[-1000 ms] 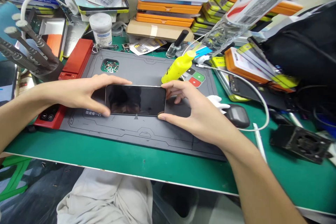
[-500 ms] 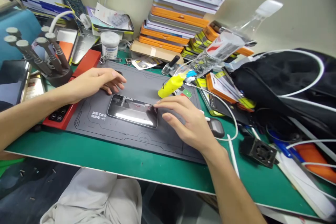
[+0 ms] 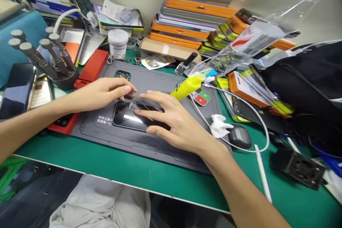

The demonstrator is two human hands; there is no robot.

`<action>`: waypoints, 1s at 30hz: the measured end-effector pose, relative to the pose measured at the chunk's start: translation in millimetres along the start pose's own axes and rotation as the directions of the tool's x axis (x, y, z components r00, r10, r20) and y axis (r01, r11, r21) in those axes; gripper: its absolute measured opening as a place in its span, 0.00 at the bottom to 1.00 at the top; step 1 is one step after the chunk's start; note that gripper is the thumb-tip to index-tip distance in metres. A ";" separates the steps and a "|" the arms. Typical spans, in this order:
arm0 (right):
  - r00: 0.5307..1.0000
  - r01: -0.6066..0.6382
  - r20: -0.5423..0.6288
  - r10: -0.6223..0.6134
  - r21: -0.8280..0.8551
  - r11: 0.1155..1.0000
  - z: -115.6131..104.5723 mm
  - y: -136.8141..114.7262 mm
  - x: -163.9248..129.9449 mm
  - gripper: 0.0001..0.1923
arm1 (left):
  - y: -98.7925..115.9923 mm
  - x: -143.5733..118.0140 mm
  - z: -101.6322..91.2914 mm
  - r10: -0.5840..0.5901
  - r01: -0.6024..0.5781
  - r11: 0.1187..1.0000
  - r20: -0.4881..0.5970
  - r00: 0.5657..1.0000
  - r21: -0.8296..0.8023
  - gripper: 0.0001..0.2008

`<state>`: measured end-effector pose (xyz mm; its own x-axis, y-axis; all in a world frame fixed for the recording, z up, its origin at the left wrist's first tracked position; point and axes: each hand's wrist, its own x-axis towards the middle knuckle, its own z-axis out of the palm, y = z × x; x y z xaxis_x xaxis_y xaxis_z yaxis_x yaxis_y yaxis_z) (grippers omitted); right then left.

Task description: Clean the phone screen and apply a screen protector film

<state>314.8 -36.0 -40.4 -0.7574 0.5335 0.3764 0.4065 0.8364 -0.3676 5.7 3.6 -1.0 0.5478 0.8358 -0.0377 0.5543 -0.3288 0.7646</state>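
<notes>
A smartphone [image 3: 128,118] with a dark, glossy screen lies face up on the grey work mat [image 3: 128,146]. My right hand [image 3: 167,117] reaches over the phone's right part, fingers spread, hiding that end; whether the fingertips touch the glass I cannot tell. Just above the phone's far left corner is my left hand [image 3: 114,91], its fingers loosely bent and apart, holding nothing. Beyond my right hand a yellow squeeze bottle [image 3: 187,87] leans on the mat. A crumpled white tissue [image 3: 220,125] sits at the mat's right edge.
Screwdrivers [image 3: 34,53] stand in a round holder at left, beside a red tool [image 3: 93,66]. A white tub [image 3: 118,42] and stacked boxes [image 3: 187,17] line the wall. At right are a clear plastic bottle [image 3: 240,48], a white cable [image 3: 263,114], a black case [image 3: 239,137] and a small fan [image 3: 299,167].
My right hand has moved left from the phone's right end to over its screen. My left hand has shifted slightly right, uncovering a recess with small parts. The view has shifted.
</notes>
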 end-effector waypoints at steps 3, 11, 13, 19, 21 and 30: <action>1.000 0.002 -0.024 -0.001 0.010 1.000 -3.4 0.1 -2.9 0.26 | -0.2 1.7 -0.5 -0.004 0.004 1.000 0.019 1.000 0.016 0.25; 0.997 -0.007 -0.083 0.008 0.017 1.000 -12.8 2.9 -5.3 0.21 | -4.8 3.5 -0.3 -0.012 0.011 1.000 0.031 0.999 0.023 0.25; 0.996 -0.012 -0.086 0.014 0.021 1.000 -15.0 3.5 -6.0 0.22 | -5.0 2.6 -1.0 -0.016 0.014 0.999 0.041 0.999 0.036 0.24; 0.992 -0.052 -0.111 0.054 0.023 0.998 -25.0 7.2 -11.8 0.21 | -1.5 2.5 -4.0 -0.008 0.000 0.994 0.073 0.997 0.105 0.23; 0.992 -0.075 -0.095 0.077 0.022 0.997 -30.8 9.5 -14.6 0.21 | -0.8 3.1 -4.4 -0.014 0.005 0.992 0.076 0.997 0.122 0.23; 0.984 -0.174 0.033 0.174 0.008 0.985 -52.4 11.4 -18.9 0.22 | -3.4 6.0 -6.2 -0.046 0.032 0.988 0.090 0.995 0.148 0.26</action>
<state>360.4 -30.0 -7.1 -0.6916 0.6665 0.2783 0.5280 0.7295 -0.4348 3.3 12.5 0.2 0.5759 0.8070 -0.1308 0.6584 -0.3630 0.6593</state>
